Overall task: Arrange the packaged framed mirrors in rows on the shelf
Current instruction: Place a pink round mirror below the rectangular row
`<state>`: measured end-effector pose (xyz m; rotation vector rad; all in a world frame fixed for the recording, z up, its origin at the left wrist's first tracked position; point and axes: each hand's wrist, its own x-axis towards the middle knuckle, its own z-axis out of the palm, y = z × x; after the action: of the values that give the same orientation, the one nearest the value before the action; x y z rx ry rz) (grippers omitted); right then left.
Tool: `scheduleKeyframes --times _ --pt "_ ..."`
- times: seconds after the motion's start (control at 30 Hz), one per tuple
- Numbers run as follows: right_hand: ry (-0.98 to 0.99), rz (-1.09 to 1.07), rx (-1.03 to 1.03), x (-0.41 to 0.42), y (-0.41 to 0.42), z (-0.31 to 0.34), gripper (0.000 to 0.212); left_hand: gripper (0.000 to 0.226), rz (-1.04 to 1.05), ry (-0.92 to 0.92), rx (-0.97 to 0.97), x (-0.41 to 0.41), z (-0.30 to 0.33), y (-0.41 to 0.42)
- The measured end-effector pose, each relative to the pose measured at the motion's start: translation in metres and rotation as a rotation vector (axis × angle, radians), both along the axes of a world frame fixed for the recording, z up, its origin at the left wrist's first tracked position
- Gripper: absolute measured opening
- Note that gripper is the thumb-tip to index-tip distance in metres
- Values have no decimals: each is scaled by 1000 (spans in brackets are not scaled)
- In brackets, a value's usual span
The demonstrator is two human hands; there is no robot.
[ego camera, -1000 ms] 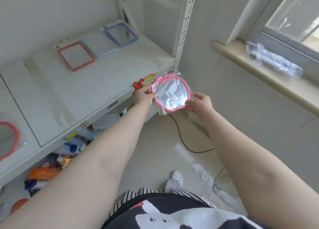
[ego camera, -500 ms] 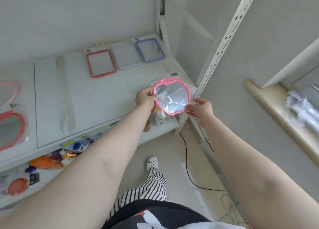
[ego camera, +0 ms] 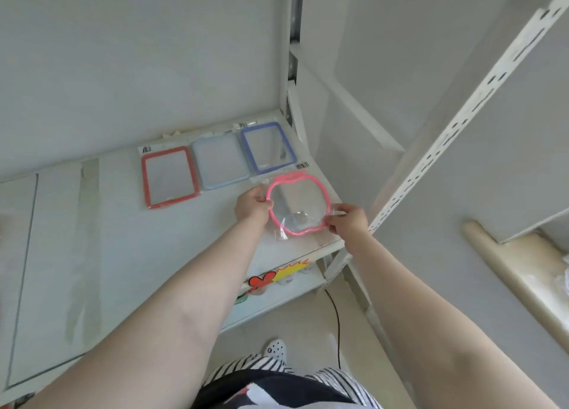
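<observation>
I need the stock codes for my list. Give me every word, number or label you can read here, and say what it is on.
No text here can be read.
Barcode sticker on the pink mirror's wrapper: bars show, digits too small to read.
Barcode sticker on the red mirror's pack: too blurred to read.
Flame and heart tags on the shelf edge: shapes only, no legible words.

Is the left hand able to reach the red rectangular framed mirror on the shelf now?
Probably not at once. The left hand grips the pink apple-shaped packaged mirror, as does the right hand. The red rectangular framed mirror lies uncovered on the white shelf, so the path looks free once it lets go.
</observation>
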<state>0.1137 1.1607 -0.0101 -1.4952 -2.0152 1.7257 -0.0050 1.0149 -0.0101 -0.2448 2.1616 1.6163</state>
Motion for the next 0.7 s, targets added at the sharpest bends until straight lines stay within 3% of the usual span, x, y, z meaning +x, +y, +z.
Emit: scheduleKeyframes --times 0.3,0.7 --pt "-76 52 59 -19 13 -20 36 65 -64 -11 -111 -16 -19 13" --pt "-93 59 23 -20 22 -18 35 63 -71 7 -216 -14 -26 21"
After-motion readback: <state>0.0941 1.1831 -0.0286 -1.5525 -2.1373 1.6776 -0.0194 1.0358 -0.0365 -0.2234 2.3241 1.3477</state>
